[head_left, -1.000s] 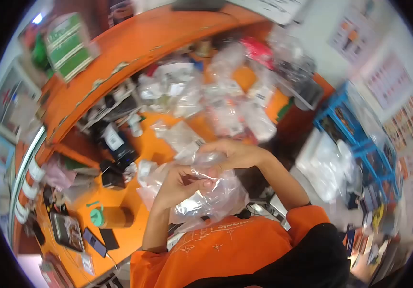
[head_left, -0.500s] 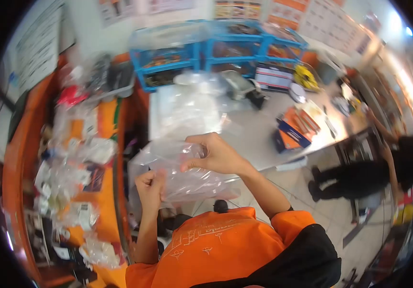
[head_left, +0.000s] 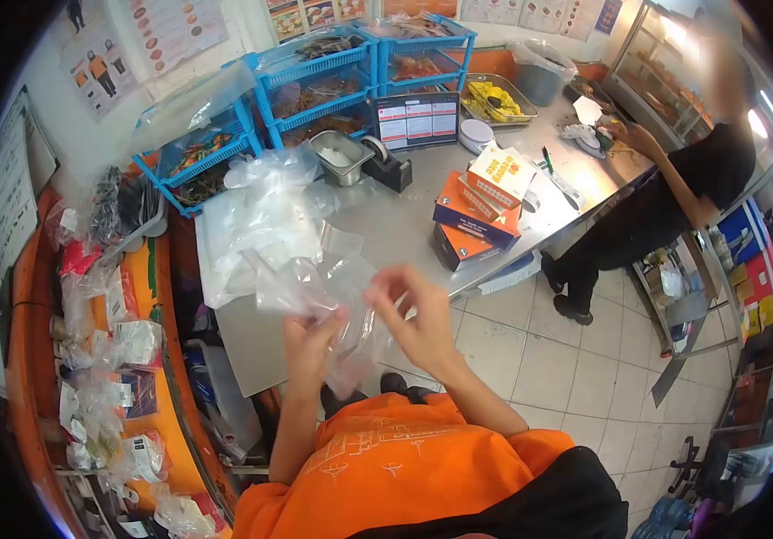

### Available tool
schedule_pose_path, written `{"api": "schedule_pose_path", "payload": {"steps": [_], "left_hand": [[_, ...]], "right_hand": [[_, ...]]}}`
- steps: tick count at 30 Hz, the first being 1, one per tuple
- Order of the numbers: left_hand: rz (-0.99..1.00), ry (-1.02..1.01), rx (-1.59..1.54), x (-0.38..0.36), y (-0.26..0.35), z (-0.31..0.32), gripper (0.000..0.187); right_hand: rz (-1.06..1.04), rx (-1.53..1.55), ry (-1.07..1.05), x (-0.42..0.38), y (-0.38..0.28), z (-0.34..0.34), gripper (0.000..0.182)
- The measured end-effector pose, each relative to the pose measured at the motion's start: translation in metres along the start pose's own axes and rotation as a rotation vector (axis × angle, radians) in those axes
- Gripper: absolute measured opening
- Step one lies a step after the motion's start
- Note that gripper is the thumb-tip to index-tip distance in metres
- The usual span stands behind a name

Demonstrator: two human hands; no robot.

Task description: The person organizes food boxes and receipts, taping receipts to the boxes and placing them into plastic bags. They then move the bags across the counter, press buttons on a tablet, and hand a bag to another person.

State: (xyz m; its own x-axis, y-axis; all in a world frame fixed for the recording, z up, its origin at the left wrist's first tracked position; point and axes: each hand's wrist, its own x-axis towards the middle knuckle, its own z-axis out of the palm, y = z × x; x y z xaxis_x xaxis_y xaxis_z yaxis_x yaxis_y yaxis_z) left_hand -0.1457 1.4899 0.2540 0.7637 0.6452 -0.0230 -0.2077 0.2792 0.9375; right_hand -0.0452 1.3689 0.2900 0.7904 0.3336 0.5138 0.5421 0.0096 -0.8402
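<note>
- Since half a second ago, the view has swung further right: the steel counter [head_left: 386, 225] now fills the middle of the frame, the hands have dropped lower in front of the orange shirt [head_left: 386, 467], and the clear plastic bag [head_left: 315, 287], earlier stretched wide between them, now hangs bunched and crumpled.
- Thin, glossy and see-through, the clear plastic bag is wrinkled all over, catching white glare; it sits between the two hands, above the tiled floor [head_left: 566, 359] and just before the counter's near edge.
- Fingers of the left hand [head_left: 310, 346] curl in and pinch the bag's lower part; the grip is closed on the film.
- Right hand [head_left: 418, 319] has fingers spread and partly open, fingertips touching the bag's right edge; motion blur makes it hard to tell whether they pinch it.
- Behind the bag, a heap of loose plastic bags [head_left: 252, 207] lies on the brushed-metal counter.
- Orange cardboard boxes [head_left: 476, 211] stand stacked to the right on the counter, near a black tape dispenser [head_left: 391, 166] and a square steel tub [head_left: 340, 157].
- Blue wire-style crates [head_left: 315, 85] line the wall.
- Another person in black [head_left: 674, 198] works at the counter's far end.
</note>
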Motion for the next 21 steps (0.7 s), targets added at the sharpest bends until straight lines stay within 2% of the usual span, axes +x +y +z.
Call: {"api": "schedule_pose_path", "payload": {"steps": [2,3,5,6,8,9,10,11,13,15,16,17,19,20,21], "left_hand": [[0.322,-0.018,0.318,0.001,-0.037,0.006,0.008],[0.321,-0.023,0.321,-0.004,-0.042,0.014,0.008],[0.156,0.015,0.479,-0.013,-0.049,0.028,0.012],[0.299,-0.080,0.555,-0.010,-0.020,0.040,0.011],[0.252,-0.158,0.627,-0.012,-0.014,0.017,0.018],[0.206,-0.231,0.694,-0.010,-0.004,0.007,0.026],[0.231,-0.183,0.698,-0.012,0.013,0.000,0.039],[0.245,-0.173,0.773,-0.015,0.026,-0.013,0.036],[0.349,-0.091,0.917,-0.027,0.052,-0.045,0.026],[0.457,0.121,0.986,-0.047,0.095,-0.071,0.016],[0.472,0.258,0.989,-0.056,0.116,-0.077,0.014],[0.474,0.251,0.990,-0.055,0.110,-0.079,0.014],[0.903,0.374,0.830,-0.049,0.086,-0.085,0.019],[0.783,0.530,0.554,-0.029,0.077,-0.043,0.033],[0.457,0.408,0.615,-0.033,0.063,-0.050,0.040]], "right_hand": [[0.243,0.088,-0.459,-0.014,-0.002,-0.010,0.022],[0.245,0.090,-0.454,-0.020,0.007,-0.011,0.022],[0.465,0.297,-0.452,-0.033,0.037,-0.009,0.019],[0.467,0.299,-0.450,-0.039,0.045,-0.010,0.019],[1.044,1.125,-0.109,-0.045,0.056,-0.018,0.014],[1.043,1.124,-0.113,-0.039,0.052,-0.029,0.014],[1.122,1.196,-0.078,-0.030,0.043,-0.047,0.013],[1.203,1.268,-0.044,-0.023,0.036,-0.067,0.012],[1.115,0.940,-0.404,-0.024,0.033,-0.110,0.010],[0.698,0.243,-0.677,-0.010,-0.004,-0.138,0.022],[0.698,0.244,-0.674,-0.007,-0.009,-0.155,0.022],[0.697,0.243,-0.634,-0.004,-0.011,-0.172,0.029],[0.698,0.238,-0.594,0.001,-0.021,-0.170,0.035],[0.472,0.008,-0.487,0.004,-0.030,-0.148,0.037],[0.239,-0.216,-0.374,0.004,-0.035,-0.132,0.039]]}}
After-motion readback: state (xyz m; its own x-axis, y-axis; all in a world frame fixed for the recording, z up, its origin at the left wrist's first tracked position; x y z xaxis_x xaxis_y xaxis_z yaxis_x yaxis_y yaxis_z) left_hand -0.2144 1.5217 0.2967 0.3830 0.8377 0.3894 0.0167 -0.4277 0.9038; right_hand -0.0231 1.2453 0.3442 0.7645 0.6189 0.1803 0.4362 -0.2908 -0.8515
